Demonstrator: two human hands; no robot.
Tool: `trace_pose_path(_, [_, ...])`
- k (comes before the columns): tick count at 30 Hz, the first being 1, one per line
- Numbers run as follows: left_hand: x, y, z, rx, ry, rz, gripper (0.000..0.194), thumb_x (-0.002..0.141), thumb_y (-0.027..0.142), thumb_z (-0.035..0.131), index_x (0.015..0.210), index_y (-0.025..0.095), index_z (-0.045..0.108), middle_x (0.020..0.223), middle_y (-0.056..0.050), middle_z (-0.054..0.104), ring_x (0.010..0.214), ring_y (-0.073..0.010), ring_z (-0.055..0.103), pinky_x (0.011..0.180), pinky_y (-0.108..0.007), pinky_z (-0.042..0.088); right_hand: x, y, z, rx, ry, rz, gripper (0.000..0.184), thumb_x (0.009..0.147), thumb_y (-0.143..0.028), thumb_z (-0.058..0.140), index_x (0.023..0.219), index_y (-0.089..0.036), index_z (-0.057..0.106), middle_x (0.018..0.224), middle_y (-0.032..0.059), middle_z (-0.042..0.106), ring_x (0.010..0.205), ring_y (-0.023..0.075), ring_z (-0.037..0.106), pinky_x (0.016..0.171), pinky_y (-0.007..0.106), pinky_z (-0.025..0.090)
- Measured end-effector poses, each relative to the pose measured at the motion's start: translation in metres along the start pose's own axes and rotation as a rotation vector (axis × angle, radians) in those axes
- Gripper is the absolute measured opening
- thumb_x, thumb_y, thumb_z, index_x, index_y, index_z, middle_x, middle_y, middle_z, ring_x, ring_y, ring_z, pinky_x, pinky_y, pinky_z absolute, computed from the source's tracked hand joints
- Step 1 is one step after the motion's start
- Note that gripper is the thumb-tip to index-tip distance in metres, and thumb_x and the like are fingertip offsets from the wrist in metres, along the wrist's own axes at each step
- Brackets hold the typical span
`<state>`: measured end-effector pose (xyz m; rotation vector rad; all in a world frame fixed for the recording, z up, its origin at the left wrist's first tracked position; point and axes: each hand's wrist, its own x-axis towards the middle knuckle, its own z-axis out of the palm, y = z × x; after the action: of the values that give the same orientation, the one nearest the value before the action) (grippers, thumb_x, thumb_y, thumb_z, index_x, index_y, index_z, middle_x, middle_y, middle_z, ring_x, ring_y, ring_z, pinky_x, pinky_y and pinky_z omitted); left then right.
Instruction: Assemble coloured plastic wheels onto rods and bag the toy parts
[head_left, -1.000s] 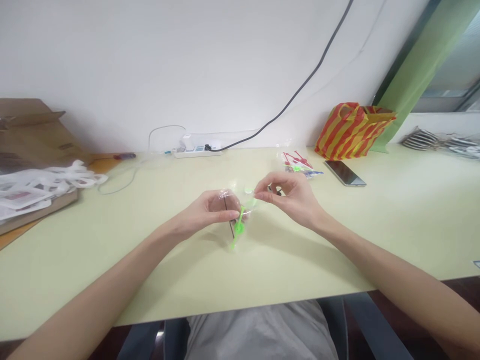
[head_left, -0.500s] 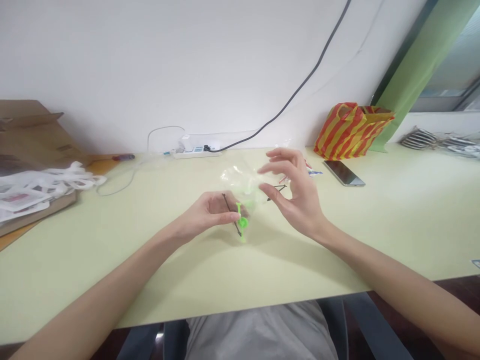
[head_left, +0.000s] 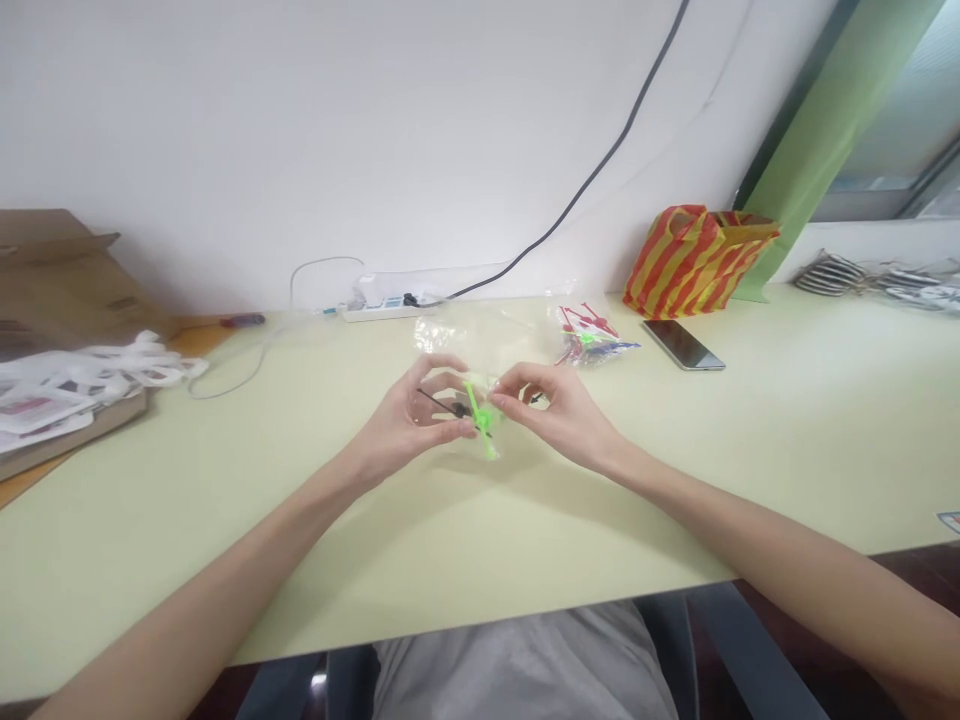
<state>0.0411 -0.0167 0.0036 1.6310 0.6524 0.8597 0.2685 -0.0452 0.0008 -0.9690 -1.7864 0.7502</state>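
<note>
Between my hands is a clear plastic bag [head_left: 480,335], whose upper part spreads behind my fingers. A bright green plastic piece [head_left: 482,420] with a round middle and thin arms shows at its lower end. Beside it is a thin black rod-like piece [head_left: 439,402]. My left hand [head_left: 412,415] grips the bag from the left, with the thumb in front near the green piece. From the right, my right hand [head_left: 555,410] pinches thumb and forefinger at the bag by the green piece. Something dark shows partly behind its fingers.
Behind my right hand lies another clear bag with red, green and blue pieces [head_left: 589,335]. Near it are a phone [head_left: 684,345] and a red-and-yellow striped bag [head_left: 697,265]. A power strip [head_left: 390,307] sits by the wall; a cardboard box [head_left: 67,270] and white bags [head_left: 90,385] stand left.
My right hand has come down and left, from open fingers to a pinch at the bag. The green and black pieces have tilted and moved up slightly in my left hand.
</note>
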Motion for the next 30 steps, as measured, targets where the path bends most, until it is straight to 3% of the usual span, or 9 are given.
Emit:
trace_pose_path(6, [-0.001, -0.001, 0.000, 0.094, -0.007, 0.040, 0.028, 0.097, 0.042, 0.070, 0.112, 0.020, 0.078, 0.119, -0.012, 0.077, 0.104, -0.0269, 0.075, 0.093, -0.042, 0.063, -0.003, -0.001, -0.002, -0.019, 0.136, -0.040, 0.007, 0.098, -0.025, 0.060, 0.097, -0.020, 0.065, 0.097, 0.0026, 0.069, 0.091, 0.0160, 0.065, 0.077, 0.030, 0.049])
trace_pose_path(9, [-0.001, -0.004, -0.004, 0.172, 0.074, 0.064, 0.024, 0.097, 0.039, 0.072, 0.099, 0.018, 0.083, 0.107, -0.011, 0.079, 0.099, -0.0245, 0.074, 0.092, -0.037, 0.062, -0.004, -0.001, -0.002, 0.019, 0.065, -0.022, 0.020, 0.100, -0.035, 0.062, 0.116, -0.023, 0.061, 0.106, 0.0038, 0.069, 0.097, 0.0169, 0.065, 0.079, 0.030, 0.050])
trace_pose_path(11, [-0.001, -0.006, -0.006, 0.191, 0.106, 0.071, 0.021, 0.095, 0.037, 0.074, 0.096, 0.019, 0.084, 0.103, -0.010, 0.080, 0.096, -0.0235, 0.075, 0.089, -0.035, 0.061, -0.004, 0.000, -0.001, 0.032, -0.020, -0.002, 0.023, 0.099, -0.041, 0.065, 0.112, -0.022, 0.062, 0.099, 0.0029, 0.069, 0.093, 0.0172, 0.066, 0.078, 0.030, 0.050])
trace_pose_path(13, [-0.001, -0.006, -0.006, 0.163, 0.092, 0.067, 0.020, 0.092, 0.035, 0.077, 0.105, 0.021, 0.083, 0.106, -0.010, 0.081, 0.097, -0.0240, 0.075, 0.089, -0.036, 0.061, -0.003, 0.000, -0.001, 0.026, -0.058, 0.000, 0.022, 0.098, -0.042, 0.067, 0.096, -0.020, 0.065, 0.089, 0.0022, 0.069, 0.086, 0.0170, 0.066, 0.076, 0.031, 0.049])
trace_pose_path(15, [-0.001, -0.006, -0.006, 0.108, 0.037, 0.036, 0.033, 0.091, 0.033, 0.079, 0.123, 0.025, 0.077, 0.117, -0.009, 0.079, 0.104, -0.0256, 0.075, 0.093, -0.038, 0.061, -0.002, 0.000, -0.002, 0.046, -0.045, -0.008, 0.025, 0.098, -0.040, 0.066, 0.085, -0.019, 0.066, 0.084, 0.0023, 0.070, 0.082, 0.0168, 0.065, 0.074, 0.031, 0.049])
trace_pose_path(19, [-0.001, -0.002, -0.001, 0.083, -0.045, -0.014, 0.048, 0.090, 0.035, 0.080, 0.135, 0.027, 0.070, 0.129, -0.011, 0.076, 0.116, -0.0287, 0.073, 0.098, -0.041, 0.060, -0.001, -0.004, -0.005, 0.220, 0.048, 0.004, 0.025, 0.094, -0.044, 0.073, 0.086, -0.020, 0.073, 0.088, 0.0034, 0.073, 0.083, 0.0179, 0.066, 0.076, 0.032, 0.051])
trace_pose_path(24, [-0.001, 0.000, 0.002, 0.142, -0.053, -0.002, 0.038, 0.089, 0.039, 0.080, 0.122, 0.022, 0.078, 0.129, -0.013, 0.076, 0.118, -0.0304, 0.072, 0.101, -0.040, 0.058, 0.000, -0.002, -0.007, 0.303, 0.140, 0.062, 0.024, 0.090, -0.045, 0.077, 0.094, -0.021, 0.080, 0.093, 0.0049, 0.075, 0.088, 0.0194, 0.067, 0.079, 0.033, 0.054])
trace_pose_path(28, [0.000, -0.002, -0.002, 0.188, 0.095, 0.024, 0.027, 0.087, 0.046, 0.081, 0.093, 0.020, 0.084, 0.112, -0.011, 0.081, 0.108, -0.0293, 0.074, 0.095, -0.038, 0.058, 0.002, 0.006, -0.006, 0.320, 0.053, 0.087, 0.030, 0.094, -0.044, 0.072, 0.115, -0.022, 0.076, 0.096, 0.0040, 0.074, 0.089, 0.0174, 0.067, 0.078, 0.031, 0.053])
trace_pose_path(30, [0.000, -0.003, -0.003, 0.249, 0.163, 0.028, 0.034, 0.086, 0.051, 0.079, 0.077, 0.019, 0.082, 0.099, -0.011, 0.082, 0.099, -0.0287, 0.075, 0.090, -0.037, 0.058, 0.002, 0.007, -0.004, 0.313, -0.010, 0.101, 0.033, 0.095, -0.042, 0.072, 0.120, -0.021, 0.071, 0.089, 0.0021, 0.072, 0.083, 0.0162, 0.066, 0.076, 0.030, 0.052])
